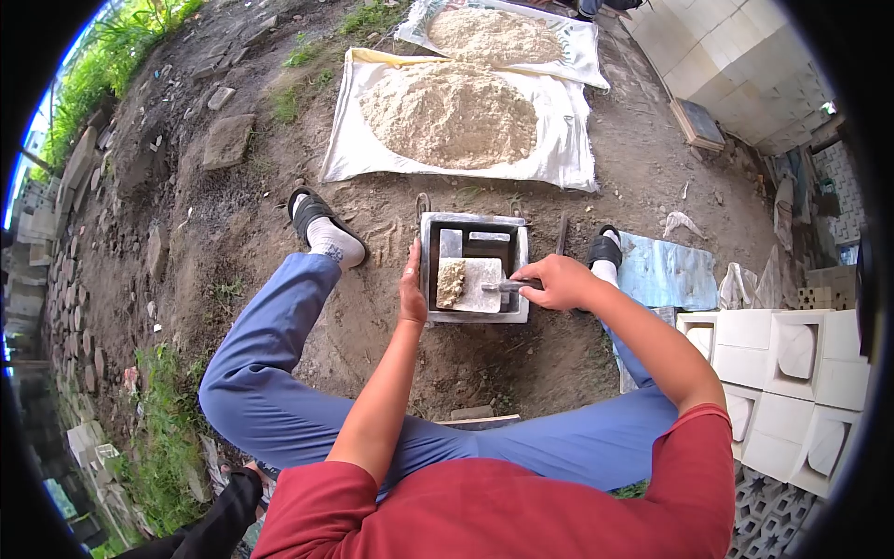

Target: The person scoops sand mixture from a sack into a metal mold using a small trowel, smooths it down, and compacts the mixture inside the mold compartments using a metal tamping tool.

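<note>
A square metal mould box (pixel 475 222) sits on the ground between my feet, with a wire loop at each far corner. My left hand (pixel 413 287) lies flat along the outside of its left wall, fingers stretched out. In my right hand (pixel 559 282) is the handle of a trowel (pixel 482 285), its flat square blade held above the mould's opening. A clump of damp sandy mix (pixel 451 283) lies on the blade's left part. Pale blocks (pixel 489 238) show inside the mould at the far side; the blade hides much of the interior.
White sacks (pixel 559 140) beyond the mould carry heaps of sandy mix (pixel 452 114). Pale moulded blocks (pixel 745 345) stand stacked at right, near a blue sheet (pixel 668 270). A dark bar (pixel 562 235) lies right of the mould. Another person's dark-clothed leg (pixel 219 512) shows at lower left.
</note>
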Tool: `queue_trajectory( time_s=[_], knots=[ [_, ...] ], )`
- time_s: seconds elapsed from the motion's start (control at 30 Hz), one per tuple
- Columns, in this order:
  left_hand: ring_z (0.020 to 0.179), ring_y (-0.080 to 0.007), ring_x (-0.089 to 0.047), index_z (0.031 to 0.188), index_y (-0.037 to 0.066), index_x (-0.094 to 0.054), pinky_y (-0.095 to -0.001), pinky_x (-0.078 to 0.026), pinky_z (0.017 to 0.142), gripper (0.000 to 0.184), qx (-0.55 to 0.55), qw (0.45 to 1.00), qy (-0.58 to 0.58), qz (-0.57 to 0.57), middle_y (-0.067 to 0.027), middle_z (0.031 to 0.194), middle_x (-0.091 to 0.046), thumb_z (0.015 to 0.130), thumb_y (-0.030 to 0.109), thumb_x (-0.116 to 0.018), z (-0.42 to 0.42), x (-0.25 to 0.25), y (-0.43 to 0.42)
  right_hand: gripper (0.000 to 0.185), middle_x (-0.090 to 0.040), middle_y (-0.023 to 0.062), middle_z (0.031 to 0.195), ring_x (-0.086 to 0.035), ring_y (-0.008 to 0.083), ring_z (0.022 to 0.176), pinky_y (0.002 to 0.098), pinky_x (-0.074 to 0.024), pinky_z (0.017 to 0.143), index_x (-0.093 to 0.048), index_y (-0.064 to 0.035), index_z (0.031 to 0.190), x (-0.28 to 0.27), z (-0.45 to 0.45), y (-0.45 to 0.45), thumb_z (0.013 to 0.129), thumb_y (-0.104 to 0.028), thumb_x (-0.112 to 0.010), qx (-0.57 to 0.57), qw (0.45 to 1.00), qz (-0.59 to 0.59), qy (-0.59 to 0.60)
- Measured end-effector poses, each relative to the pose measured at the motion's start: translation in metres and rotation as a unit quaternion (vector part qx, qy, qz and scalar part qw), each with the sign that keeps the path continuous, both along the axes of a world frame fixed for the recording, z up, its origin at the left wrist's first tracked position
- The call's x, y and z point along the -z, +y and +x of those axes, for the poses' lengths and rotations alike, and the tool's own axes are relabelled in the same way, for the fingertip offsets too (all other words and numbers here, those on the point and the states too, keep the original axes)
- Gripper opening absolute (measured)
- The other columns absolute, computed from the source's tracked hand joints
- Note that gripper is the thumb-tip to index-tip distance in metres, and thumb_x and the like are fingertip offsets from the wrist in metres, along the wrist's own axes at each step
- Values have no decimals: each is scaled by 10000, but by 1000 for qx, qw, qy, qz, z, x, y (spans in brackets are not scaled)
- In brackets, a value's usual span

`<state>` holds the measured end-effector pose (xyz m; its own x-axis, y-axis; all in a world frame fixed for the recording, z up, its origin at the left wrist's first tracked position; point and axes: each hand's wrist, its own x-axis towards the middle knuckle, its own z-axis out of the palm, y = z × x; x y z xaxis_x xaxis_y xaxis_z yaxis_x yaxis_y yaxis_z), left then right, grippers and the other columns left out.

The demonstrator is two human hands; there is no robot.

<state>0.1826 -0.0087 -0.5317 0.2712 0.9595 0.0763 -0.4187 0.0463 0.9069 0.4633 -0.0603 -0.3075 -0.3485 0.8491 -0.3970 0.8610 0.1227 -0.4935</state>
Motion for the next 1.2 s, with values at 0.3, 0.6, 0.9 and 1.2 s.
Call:
queue_trajectory(
  time_s=[0.3,0.6,0.9,1.2],
  knots=[
    [1558,-273,-279,1625,-36,-229,-374,-196,1275,762,-20,998,60,11,-149,1699,-265,1039,450,-238,3,-5,-5,375,-753,168,894,-727,362,882,470,-576,823,-770,-137,1177,-7,-12,9,867,-313,-656,5,1000,-19,-24],
    [1558,-278,-280,1620,-33,-243,-377,-195,1274,749,-30,996,88,13,-151,1694,-277,1044,447,-239,3,-6,-7,370,-752,167,888,-729,358,881,477,-579,815,-772,-114,1149,-18,-27,19,848,-301,-665,-20,998,-12,-56],
    [1558,-283,-280,1615,-30,-257,-381,-195,1274,737,-34,994,104,14,-152,1688,-288,1050,443,-240,3,-8,-7,362,-759,155,918,-730,358,878,482,-583,795,-767,-104,1139,-23,-38,20,858,-309,-667,-34,995,-10,-90],
    [1558,-288,-281,1610,-27,-272,-385,-194,1274,726,-33,993,113,18,-154,1682,-299,1056,440,-241,5,-10,-7,323,-756,148,913,-730,358,875,491,-585,782,-768,-93,1080,-25,-43,22,859,-303,-663,-41,994,-12,-105]
  ],
)
